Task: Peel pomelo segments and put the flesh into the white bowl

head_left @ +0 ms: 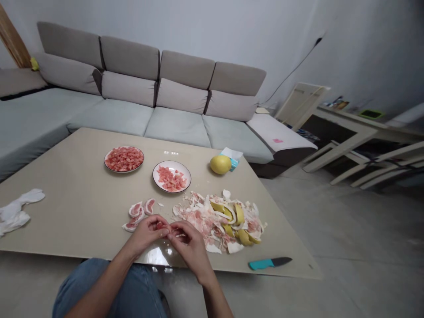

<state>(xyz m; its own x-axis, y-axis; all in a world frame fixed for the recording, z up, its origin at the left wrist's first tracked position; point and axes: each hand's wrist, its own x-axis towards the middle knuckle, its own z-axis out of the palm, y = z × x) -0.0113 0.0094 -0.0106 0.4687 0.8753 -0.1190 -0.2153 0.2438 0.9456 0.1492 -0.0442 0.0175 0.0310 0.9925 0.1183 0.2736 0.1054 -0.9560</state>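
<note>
Above the table's near edge, my left hand (149, 232) is closed on a small piece of pink pomelo flesh (161, 225), most of it hidden by the fingers. My right hand (188, 240) pinches at the same piece, its fingertips meeting those of the left. Several pomelo segments (135, 212) with white membrane lie just beyond my left hand. To the right of my right hand spreads a heap of pomelo peel and membrane (212, 221). Behind the hands, a white plate (185, 168) carries some pink pieces; a fuller plate (142, 162) is farther left.
A whole yellow pomelo (220, 164) sits by a blue tissue pack (233, 163) at the far right. A knife with a teal handle (263, 264) lies near the front right edge. White cloth (16, 212) rests at the left. A grey sofa (179, 126) stands behind the table (76, 190).
</note>
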